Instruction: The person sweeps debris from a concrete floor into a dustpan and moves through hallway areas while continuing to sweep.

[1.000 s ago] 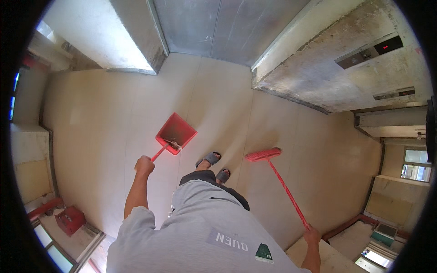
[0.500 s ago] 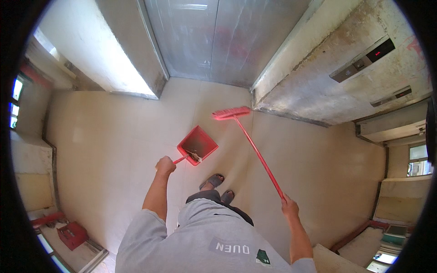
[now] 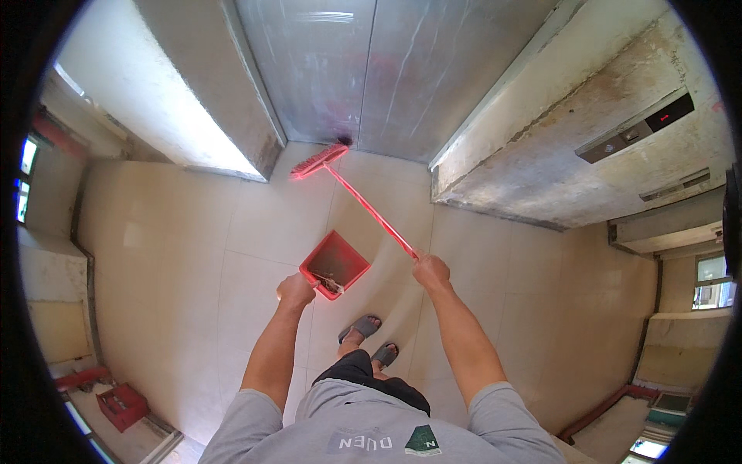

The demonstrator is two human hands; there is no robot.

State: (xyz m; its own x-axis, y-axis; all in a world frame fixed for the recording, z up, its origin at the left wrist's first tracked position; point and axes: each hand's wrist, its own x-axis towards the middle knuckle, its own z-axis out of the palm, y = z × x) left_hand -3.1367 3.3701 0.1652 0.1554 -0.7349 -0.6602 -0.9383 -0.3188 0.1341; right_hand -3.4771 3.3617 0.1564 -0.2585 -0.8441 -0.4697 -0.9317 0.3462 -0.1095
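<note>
My left hand point(image 3: 296, 290) is closed round the handle of a red dustpan point(image 3: 337, 261), just above the floor in front of my feet. Some debris point(image 3: 329, 283) lies in the dustpan at the edge nearest me. In my right hand point(image 3: 430, 271) I grip the red handle of a broom point(image 3: 363, 201). The broom's head, with reddish bristles, is at the far floor, close to the foot of the metal lift doors. Both of my arms reach forward.
Grey metal lift doors point(image 3: 363, 69) stand ahead between worn walls. On the right wall sits a lift call panel point(image 3: 635, 128). A red box point(image 3: 124, 406) lies at the lower left. Pale tiles cover the floor point(image 3: 193, 255). My sandalled feet point(image 3: 360, 329) stand just behind the dustpan.
The broom's head has swung left and farther forward, toward the lift doors. My right hand has moved forward and inward with the handle. My left hand has shifted slightly, still holding the dustpan.
</note>
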